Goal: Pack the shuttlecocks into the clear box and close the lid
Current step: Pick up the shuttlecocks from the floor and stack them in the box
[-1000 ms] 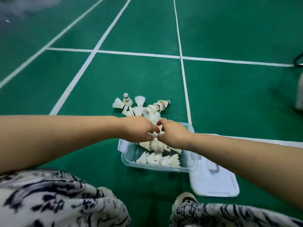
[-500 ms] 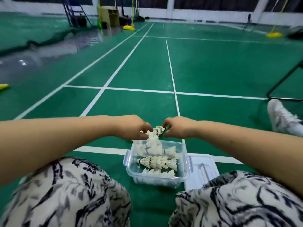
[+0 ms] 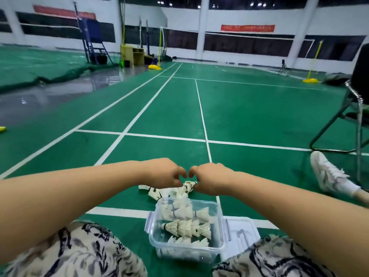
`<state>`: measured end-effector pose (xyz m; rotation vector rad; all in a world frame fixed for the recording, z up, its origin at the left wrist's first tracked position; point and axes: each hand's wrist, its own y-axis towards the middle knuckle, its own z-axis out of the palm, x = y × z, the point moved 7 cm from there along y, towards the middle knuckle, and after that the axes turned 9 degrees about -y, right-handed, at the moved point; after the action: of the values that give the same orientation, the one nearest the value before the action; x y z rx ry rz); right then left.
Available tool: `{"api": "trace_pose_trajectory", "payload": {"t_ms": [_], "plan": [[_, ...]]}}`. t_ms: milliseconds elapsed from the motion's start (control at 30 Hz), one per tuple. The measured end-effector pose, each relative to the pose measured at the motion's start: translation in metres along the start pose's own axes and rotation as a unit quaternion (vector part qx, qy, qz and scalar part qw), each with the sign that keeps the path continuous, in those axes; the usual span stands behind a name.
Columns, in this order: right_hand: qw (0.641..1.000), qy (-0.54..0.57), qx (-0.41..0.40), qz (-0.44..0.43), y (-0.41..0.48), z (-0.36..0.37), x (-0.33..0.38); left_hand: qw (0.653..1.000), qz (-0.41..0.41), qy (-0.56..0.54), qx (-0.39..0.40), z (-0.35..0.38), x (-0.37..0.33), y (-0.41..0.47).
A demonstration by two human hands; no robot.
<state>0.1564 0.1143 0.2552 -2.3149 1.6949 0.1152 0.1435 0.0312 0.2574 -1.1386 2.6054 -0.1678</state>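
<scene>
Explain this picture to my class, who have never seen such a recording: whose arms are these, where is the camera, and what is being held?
There is no machine here. A person sits on a green court floor with a camera worn on the head, so you look down along their arms. The left hand and right hand meet, fingers curled on a stack of nested shuttlecocks. Loose shuttlecocks lie on the floor beside it. Nearer stands an open clear box, partly filled, with its lid lying to its right.
</scene>
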Motion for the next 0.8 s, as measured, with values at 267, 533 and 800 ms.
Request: {"api": "trace_pose_trajectory", "payload": {"t_ms": [267, 533, 800], "plan": [[1.000, 0.011, 0.012, -0.003, 0.022, -0.001, 0.002, 1.000, -0.027, 0.000, -0.001, -0.002, 0.026, 0.007], [0.998, 0.029, 0.038, 0.029, 0.071, 0.034, -0.028, 0.997, -0.074, -0.023, -0.016, 0.015, 0.080, 0.044], [0.995, 0.068, 0.071, 0.032, 0.143, 0.110, -0.058, 0.995, -0.070, -0.056, -0.033, 0.050, 0.127, 0.118]]}}
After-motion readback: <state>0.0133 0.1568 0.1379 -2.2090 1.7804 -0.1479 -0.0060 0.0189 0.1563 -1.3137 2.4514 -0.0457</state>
